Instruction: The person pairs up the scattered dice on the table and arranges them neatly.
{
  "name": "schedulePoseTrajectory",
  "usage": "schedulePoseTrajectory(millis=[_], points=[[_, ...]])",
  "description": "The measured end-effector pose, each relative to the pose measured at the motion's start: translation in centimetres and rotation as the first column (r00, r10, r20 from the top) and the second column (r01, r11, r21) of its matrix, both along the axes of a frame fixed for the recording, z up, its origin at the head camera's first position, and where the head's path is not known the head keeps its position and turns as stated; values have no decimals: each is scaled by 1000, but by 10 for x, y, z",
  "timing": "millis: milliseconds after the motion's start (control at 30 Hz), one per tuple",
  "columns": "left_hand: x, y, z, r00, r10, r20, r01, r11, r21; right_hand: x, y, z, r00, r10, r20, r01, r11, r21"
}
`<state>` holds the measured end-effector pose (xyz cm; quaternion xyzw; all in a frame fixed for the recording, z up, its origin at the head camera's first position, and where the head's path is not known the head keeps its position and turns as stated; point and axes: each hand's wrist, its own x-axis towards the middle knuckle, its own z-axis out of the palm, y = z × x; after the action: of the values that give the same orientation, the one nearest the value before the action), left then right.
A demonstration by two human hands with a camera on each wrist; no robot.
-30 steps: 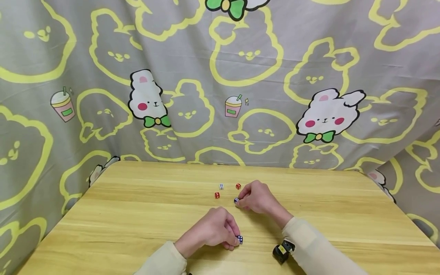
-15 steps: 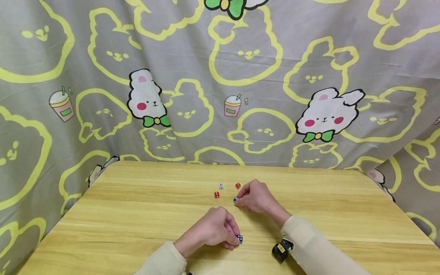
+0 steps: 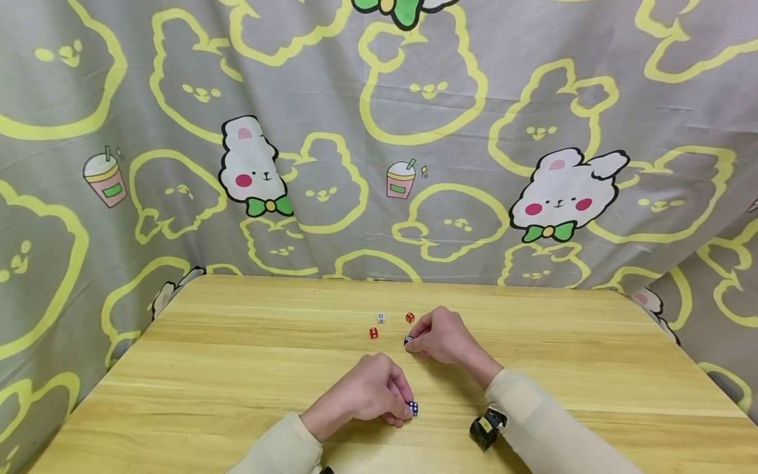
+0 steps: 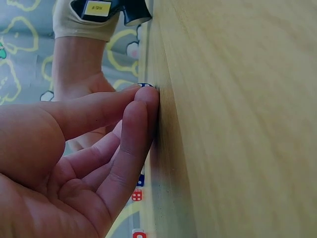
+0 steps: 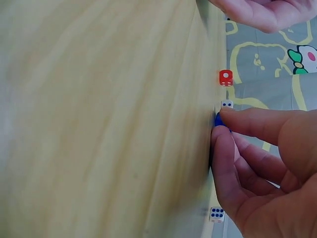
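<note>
Right hand [image 5: 262, 168], lower right: pinches blue die [image 5: 218, 120]. Red die [image 5: 226, 78] above, right of centre. Blue-pipped white die [image 5: 217, 214] near bottom edge. Left hand [image 5: 272, 12] upper right.

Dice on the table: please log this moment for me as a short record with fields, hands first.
Left hand: pinches the near blue die
Right hand: pinches the far blue die
Red: left red die, right red die, both unheld
White: white die beyond the left red die; second white die visible in right wrist view
Table: light wood
Backdrop: gray cloth, cartoon print
</note>
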<state>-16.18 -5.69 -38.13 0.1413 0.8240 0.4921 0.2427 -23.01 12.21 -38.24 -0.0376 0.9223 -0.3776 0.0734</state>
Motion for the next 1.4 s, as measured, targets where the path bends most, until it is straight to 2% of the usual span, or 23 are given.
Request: schedulePoseTrajectory(millis=[300,767,1100,1400], points=[[1,0,2,1000,4,-3,-4,1000,-5,2,5,2,1000,11,-7,-11,1000,-25],[4,2,1,1000,19,-3,-19,1000,6,15,12,1,999,47,-1,-47,999,-20],[4,1,-1,1000,12,-27,-11,1000,7,27,18,1,996,92,2,-92,994,-60],[5,2,1,999,15,-35,-15,1000,2,36,23,2,994,112,16,-111,990,-89]])
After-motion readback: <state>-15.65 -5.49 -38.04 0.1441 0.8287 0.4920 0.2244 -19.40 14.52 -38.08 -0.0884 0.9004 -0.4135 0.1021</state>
